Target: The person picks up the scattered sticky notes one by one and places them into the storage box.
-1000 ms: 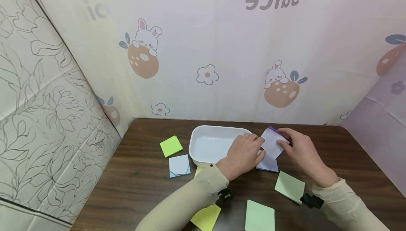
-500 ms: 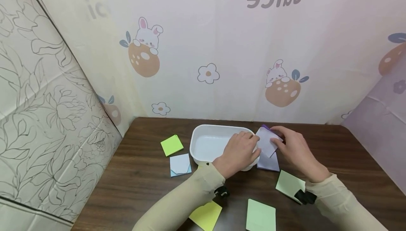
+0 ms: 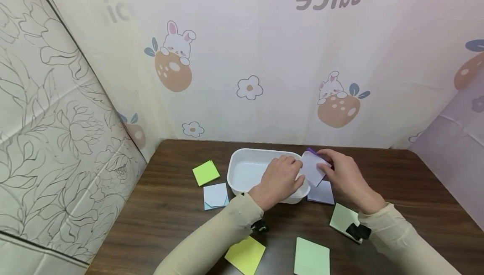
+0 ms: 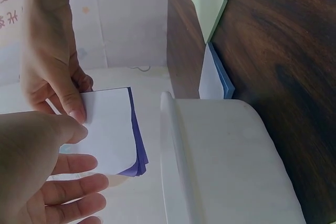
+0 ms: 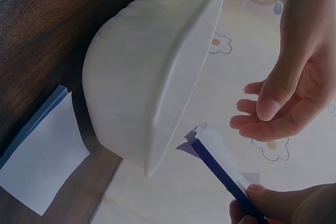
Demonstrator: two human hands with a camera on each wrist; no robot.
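Note:
My right hand (image 3: 345,178) pinches a small pad of sticky notes (image 3: 311,169) by its edge, between thumb and fingers. The pad has a pale lavender-white face and dark purple sheets behind, seen in the left wrist view as a splayed edge (image 4: 137,150). It hangs at the right end of a white plastic tray (image 3: 245,172), above the table. Over the tray, my left hand (image 3: 280,178) has loosely bent fingers and holds nothing. In the right wrist view, the left hand (image 5: 294,93) is apart from the pad.
A lavender sticky-note pad (image 3: 321,193) lies right of the tray. Pale green pads (image 3: 342,218) (image 3: 311,256) and a yellow pad (image 3: 245,256) lie nearer. Left of the tray are a lime pad (image 3: 206,173) and a white-and-blue pad (image 3: 215,195). A printed curtain (image 3: 249,56) hangs behind.
My right hand has carried the pad leftward to the tray's right end, uncovering more of the lavender pad below. My left hand has drawn slightly left, over the tray.

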